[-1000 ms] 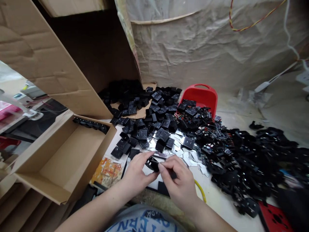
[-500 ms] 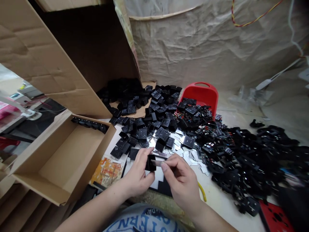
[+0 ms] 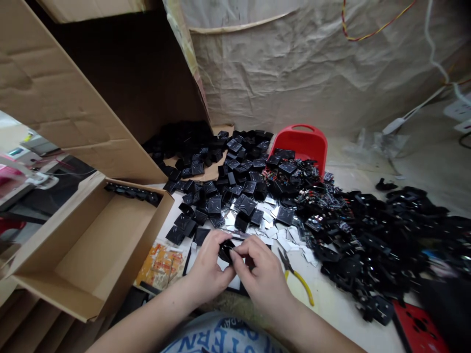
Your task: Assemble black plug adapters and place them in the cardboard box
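My left hand (image 3: 208,264) is closed around a small black plastic housing (image 3: 225,250), its open side turned toward my right. The fingertips of my right hand (image 3: 261,269) are pinched together at the mouth of that housing. Whatever they hold is hidden behind the fingers. Below both hands lies a flat panel with black and white areas (image 3: 245,285). Just beyond them, thin silvery plates (image 3: 285,238) are scattered among more black housings (image 3: 215,205).
Yellow-handled pliers (image 3: 301,284) lie right of my right hand. A red bin (image 3: 305,139) stands behind wired parts. Black moulded parts (image 3: 375,245) are heaped at right, near a red panel (image 3: 419,326). An open cardboard box (image 3: 91,255) sits at left, a larger carton (image 3: 95,117) behind.
My right fingers have moved left to the housing's mouth. The thin plate they held there is out of sight. The housing has tilted, and the pliers show more fully.
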The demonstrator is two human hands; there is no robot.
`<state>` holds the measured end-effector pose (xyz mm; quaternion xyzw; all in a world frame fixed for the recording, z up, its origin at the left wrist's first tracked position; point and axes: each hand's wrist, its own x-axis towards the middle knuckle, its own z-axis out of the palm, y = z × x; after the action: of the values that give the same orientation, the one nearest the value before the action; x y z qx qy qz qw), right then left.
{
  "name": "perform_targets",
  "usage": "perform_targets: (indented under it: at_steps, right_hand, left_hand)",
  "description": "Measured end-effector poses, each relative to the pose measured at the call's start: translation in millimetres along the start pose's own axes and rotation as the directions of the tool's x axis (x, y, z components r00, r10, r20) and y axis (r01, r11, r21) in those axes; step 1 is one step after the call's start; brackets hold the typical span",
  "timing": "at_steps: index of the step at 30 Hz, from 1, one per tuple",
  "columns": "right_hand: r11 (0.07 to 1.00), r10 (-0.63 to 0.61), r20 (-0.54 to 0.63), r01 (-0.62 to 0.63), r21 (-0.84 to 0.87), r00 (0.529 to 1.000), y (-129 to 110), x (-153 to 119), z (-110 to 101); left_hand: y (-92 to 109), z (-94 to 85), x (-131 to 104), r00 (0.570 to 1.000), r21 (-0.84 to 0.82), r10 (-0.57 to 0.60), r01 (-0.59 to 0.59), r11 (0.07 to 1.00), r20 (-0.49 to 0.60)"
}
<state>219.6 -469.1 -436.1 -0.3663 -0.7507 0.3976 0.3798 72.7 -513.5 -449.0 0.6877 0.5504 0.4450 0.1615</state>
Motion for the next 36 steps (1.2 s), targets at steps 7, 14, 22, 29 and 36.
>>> perform_targets:
  at_steps: [7, 14, 22, 29, 36]
  right_hand:
    - [0.844, 0.231, 0.227, -0.311, 0.438, 0.946, 17, -1, 4]
    - [0.794, 0.157, -0.213, -0.252, -0.553, 0.964, 88, 69, -95]
    - [0.631, 0.162, -0.292, -0.326, -0.704, 0.943, 127, 99, -139]
    - [0.913, 0.216, 0.139, -0.250, 0.323, 0.966, 85, 46, -100]
    - [0.859, 0.078, 0.444, -0.285, 0.424, 0.893, 49, 28, -59]
  left_hand:
    - [-3, -1.9, -5, 0.999, -0.037, 0.032, -0.031, 0.999, 0.035]
    - [-20, -18.6, -9, 0.982, 0.055, -0.166, 0.162, 0.985, 0.092]
    - [-12, -3.9, -10, 0.965, -0.034, -0.227, 0.233, 0.972, 0.132]
    - [-13, 0.6, 16, 0.752, -0.506, -0.481, 0.659, 0.556, 0.450]
    - [-6, 4.7, 32, 0.553, -0.585, -0.482, 0.805, 0.098, 0.680]
